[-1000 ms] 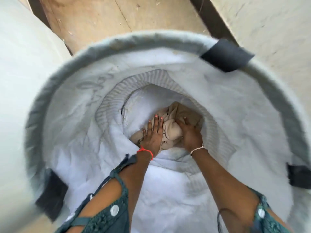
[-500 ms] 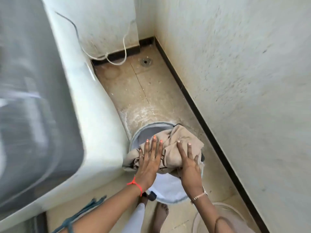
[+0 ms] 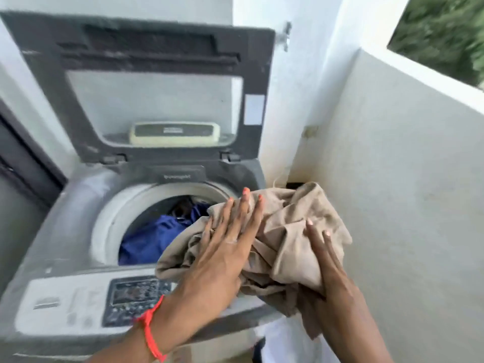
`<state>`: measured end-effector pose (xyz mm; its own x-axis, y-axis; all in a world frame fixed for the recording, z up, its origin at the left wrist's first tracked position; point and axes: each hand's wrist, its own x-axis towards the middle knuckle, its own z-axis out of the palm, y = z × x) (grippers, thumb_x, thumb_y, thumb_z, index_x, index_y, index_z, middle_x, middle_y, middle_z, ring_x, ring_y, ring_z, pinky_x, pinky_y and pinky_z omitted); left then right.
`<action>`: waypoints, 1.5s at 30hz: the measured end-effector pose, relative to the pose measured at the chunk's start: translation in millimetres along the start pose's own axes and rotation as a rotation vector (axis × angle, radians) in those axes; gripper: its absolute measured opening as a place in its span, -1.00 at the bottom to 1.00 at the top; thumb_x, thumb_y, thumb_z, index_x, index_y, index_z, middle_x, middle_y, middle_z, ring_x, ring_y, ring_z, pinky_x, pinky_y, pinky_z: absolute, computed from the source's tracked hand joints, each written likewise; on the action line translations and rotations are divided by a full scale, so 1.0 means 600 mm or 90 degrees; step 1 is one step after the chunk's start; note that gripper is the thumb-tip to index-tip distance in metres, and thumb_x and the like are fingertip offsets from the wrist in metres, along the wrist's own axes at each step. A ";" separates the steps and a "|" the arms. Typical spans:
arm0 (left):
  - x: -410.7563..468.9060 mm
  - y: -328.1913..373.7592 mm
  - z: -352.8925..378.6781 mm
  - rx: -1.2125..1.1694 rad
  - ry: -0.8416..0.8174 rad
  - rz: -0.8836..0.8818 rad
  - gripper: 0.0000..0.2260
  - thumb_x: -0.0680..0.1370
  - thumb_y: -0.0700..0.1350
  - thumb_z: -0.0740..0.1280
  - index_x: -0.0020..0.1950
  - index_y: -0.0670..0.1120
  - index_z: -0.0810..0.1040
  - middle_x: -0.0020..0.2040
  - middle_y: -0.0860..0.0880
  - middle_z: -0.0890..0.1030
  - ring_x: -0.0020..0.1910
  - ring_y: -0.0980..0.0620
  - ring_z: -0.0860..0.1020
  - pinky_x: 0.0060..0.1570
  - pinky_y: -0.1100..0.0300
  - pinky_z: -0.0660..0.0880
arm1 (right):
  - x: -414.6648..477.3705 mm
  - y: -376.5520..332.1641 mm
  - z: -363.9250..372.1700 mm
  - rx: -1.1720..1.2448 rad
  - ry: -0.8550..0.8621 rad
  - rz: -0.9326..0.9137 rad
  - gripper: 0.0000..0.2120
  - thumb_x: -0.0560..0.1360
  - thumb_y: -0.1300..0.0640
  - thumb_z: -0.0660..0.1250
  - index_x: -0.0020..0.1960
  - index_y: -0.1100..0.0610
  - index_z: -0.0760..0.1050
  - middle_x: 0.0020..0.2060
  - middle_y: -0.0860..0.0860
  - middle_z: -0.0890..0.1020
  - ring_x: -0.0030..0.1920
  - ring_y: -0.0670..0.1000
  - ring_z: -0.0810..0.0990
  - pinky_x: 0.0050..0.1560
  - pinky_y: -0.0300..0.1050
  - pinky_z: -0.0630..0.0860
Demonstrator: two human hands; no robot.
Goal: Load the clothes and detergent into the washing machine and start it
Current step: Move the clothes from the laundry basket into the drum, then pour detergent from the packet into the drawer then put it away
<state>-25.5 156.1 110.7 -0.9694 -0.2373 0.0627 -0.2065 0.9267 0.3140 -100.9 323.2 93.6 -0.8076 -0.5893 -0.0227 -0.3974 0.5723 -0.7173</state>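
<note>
The left hand (image 3: 225, 247) and right hand (image 3: 331, 271), fingers spread flat, sandwiched the crumpled beige cloth bundle (image 3: 285, 226), likely to drop it whole into the open-lidded grey washing machine (image 3: 76, 231).

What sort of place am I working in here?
Probably a home balcony or wash area: a top-loading washing machine with its lid up and clothes inside, set beside a low white wall with greenery beyond it.

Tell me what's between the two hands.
The bunched beige cloth, with the left hand flat on one side and the right hand on the other; head view.
</note>
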 end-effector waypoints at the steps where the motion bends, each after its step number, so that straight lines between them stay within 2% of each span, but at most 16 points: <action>1: 0.000 -0.038 -0.010 0.004 -0.001 -0.025 0.02 0.38 -0.44 0.14 0.21 0.19 -0.69 0.28 0.17 -0.64 0.32 0.09 -0.55 0.36 0.16 -0.39 | 0.023 -0.020 0.030 -0.012 -0.005 -0.025 -0.08 0.31 0.00 0.27 0.27 -0.46 -0.38 0.51 -0.11 -0.07 0.50 0.02 0.08 0.28 -0.06 0.31; 5: 0.026 -0.225 0.006 -0.031 -0.015 -0.107 -0.04 0.39 -0.48 0.13 0.24 0.12 -0.61 0.31 0.09 -0.58 0.44 0.02 -0.40 0.45 0.02 -0.20 | 0.135 -0.078 0.176 -0.035 -0.043 -0.079 -0.17 0.45 0.12 0.25 0.36 -0.45 -0.24 0.52 0.01 -0.02 0.49 0.15 0.08 0.30 0.05 0.32; 8: 0.045 -0.351 0.047 -0.030 -0.061 -0.165 -0.05 0.42 -0.46 0.13 0.19 0.11 -0.66 0.32 -0.02 -0.54 0.47 -0.09 -0.35 0.44 -0.01 -0.24 | 0.214 -0.100 0.286 -0.084 -0.111 -0.059 -0.21 0.50 0.19 0.18 0.45 -0.16 -0.30 0.52 0.08 -0.07 0.50 0.15 -0.02 0.40 0.09 0.17; 12: 0.048 -0.447 0.099 0.025 -0.159 -0.203 -0.01 0.46 -0.43 0.10 0.07 0.20 -0.77 0.36 -0.10 -0.52 0.43 -0.14 -0.41 0.42 -0.17 -0.23 | 0.278 -0.097 0.398 -0.161 -0.188 0.039 -0.26 0.54 0.10 0.18 0.41 -0.31 -0.28 0.52 0.05 -0.12 0.49 0.23 -0.16 0.39 0.25 0.02; 16: 0.060 -0.491 0.131 -0.024 -0.353 -0.270 -0.16 0.52 -0.21 0.24 0.48 -0.07 -0.40 0.47 -0.14 -0.43 0.46 -0.19 -0.37 0.35 -0.34 -0.23 | 0.304 -0.077 0.427 -0.251 -0.327 0.210 -0.23 0.53 0.08 0.23 0.49 -0.16 -0.24 0.52 0.06 -0.11 0.49 0.24 -0.06 0.36 0.34 0.10; 20: 0.086 -0.512 0.144 -0.106 -0.438 -0.272 -0.08 0.51 0.06 0.31 0.49 -0.10 -0.38 0.48 -0.13 -0.42 0.44 -0.21 -0.40 0.33 -0.36 -0.22 | 0.318 -0.069 0.425 -0.206 -0.343 0.154 -0.14 0.47 0.03 0.34 0.51 0.00 -0.21 0.50 0.10 0.07 0.45 0.11 0.19 0.38 -0.09 0.23; 22: 0.097 -0.519 0.153 -0.109 -0.465 -0.269 -0.04 0.49 0.14 0.33 0.48 -0.08 -0.40 0.47 -0.13 -0.43 0.42 -0.26 -0.41 0.32 -0.39 -0.19 | 0.324 -0.063 0.423 -0.226 -0.392 0.128 -0.14 0.47 0.03 0.33 0.51 0.03 -0.21 0.51 0.12 0.03 0.48 0.08 0.11 0.42 -0.15 0.14; 25: 0.105 -0.520 0.172 -0.049 -0.534 -0.277 0.03 0.43 0.23 0.36 0.47 -0.04 -0.41 0.45 -0.12 -0.46 0.39 -0.33 -0.43 0.35 -0.39 -0.17 | 0.330 -0.055 0.433 -0.322 -0.508 0.081 -0.17 0.49 -0.01 0.31 0.52 0.01 -0.20 0.51 0.14 -0.12 0.51 0.13 -0.07 0.48 0.01 0.03; 28: 0.112 -0.519 0.199 -0.019 -0.587 -0.296 0.07 0.40 0.29 0.35 0.48 -0.06 -0.41 0.45 -0.13 -0.45 0.38 -0.37 -0.43 0.36 -0.35 -0.20 | 0.338 -0.041 0.451 -0.392 -0.590 0.055 -0.13 0.46 -0.06 0.33 0.50 -0.10 -0.24 0.51 0.07 -0.24 0.51 0.14 -0.10 0.42 0.23 0.11; 31: 0.112 -0.538 0.242 -0.013 -0.588 -0.324 0.09 0.36 0.34 0.34 0.48 -0.06 -0.39 0.47 -0.14 -0.43 0.34 -0.34 -0.48 0.35 -0.40 -0.19 | 0.350 -0.006 0.480 -0.475 -0.408 -0.078 -0.07 0.38 -0.19 0.32 0.49 -0.11 -0.24 0.51 0.03 -0.22 0.42 0.02 0.29 0.21 0.28 0.39; 34: 0.118 -0.555 0.256 -0.050 -0.596 -0.344 0.05 0.39 0.31 0.32 0.49 -0.07 -0.37 0.46 -0.11 -0.44 0.38 -0.38 -0.42 0.36 -0.37 -0.20 | 0.370 -0.005 0.482 -0.479 -0.597 -0.020 -0.37 0.57 0.02 0.13 0.49 -0.15 -0.16 0.52 -0.01 -0.18 0.51 0.11 -0.08 0.37 0.35 0.02; 36: 0.130 -0.558 0.245 -0.113 -0.530 -0.380 0.01 0.41 0.31 0.30 0.50 -0.09 -0.33 0.45 -0.07 -0.40 0.44 -0.30 -0.35 0.40 -0.29 -0.24 | 0.399 -0.011 0.475 -0.399 -0.626 0.005 -0.36 0.55 0.02 0.20 0.51 -0.09 -0.07 0.52 0.05 -0.02 0.50 0.13 0.00 0.40 0.22 0.06; 39: 0.169 -0.537 0.192 -0.486 -0.233 -0.544 -0.10 0.48 0.17 0.34 0.53 -0.16 -0.18 0.54 -0.10 0.03 0.51 -0.12 0.01 0.44 0.07 0.04 | 0.446 -0.035 0.460 0.031 -0.428 0.107 -0.45 0.49 0.07 0.33 0.42 0.15 0.27 0.17 0.07 0.50 0.13 -0.03 0.48 0.11 -0.30 0.39; 41: 0.204 -0.523 0.142 -0.845 -0.047 -0.593 -0.20 0.40 0.05 0.46 0.49 -0.17 0.13 0.42 0.00 0.28 0.40 0.00 0.25 0.24 0.18 0.27 | 0.468 -0.054 0.446 0.274 -0.263 0.225 -0.64 0.49 0.06 0.35 0.23 0.16 0.45 -0.02 0.05 0.60 -0.14 -0.03 0.55 -0.18 -0.24 0.47; 43: 0.238 -0.518 0.112 -1.109 0.074 -0.598 -0.39 0.36 0.01 0.47 0.35 -0.10 0.36 0.45 -0.08 0.30 0.41 -0.07 0.27 0.16 0.03 0.36 | 0.493 -0.075 0.434 0.464 -0.142 0.332 -0.74 0.47 0.04 0.37 0.06 0.18 0.53 -0.15 0.08 0.63 -0.24 0.09 0.53 -0.31 -0.11 0.44; 45: 0.266 -0.518 0.102 -1.234 0.146 -0.611 -0.50 0.52 -0.01 0.34 0.41 -0.08 0.30 0.49 -0.15 0.21 0.45 -0.16 0.23 0.20 -0.16 0.35 | 0.514 -0.095 0.419 0.543 -0.084 0.386 -0.75 0.43 0.01 0.40 -0.03 0.17 0.55 -0.17 0.06 0.64 -0.21 0.10 0.54 -0.34 -0.14 0.42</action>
<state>-124.2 -151.7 -34.7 -0.6212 -0.4796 -0.6198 0.0114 -0.7963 0.6048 -218.0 -34.6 -47.4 -0.6950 -0.4254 -0.5797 0.5359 0.2311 -0.8120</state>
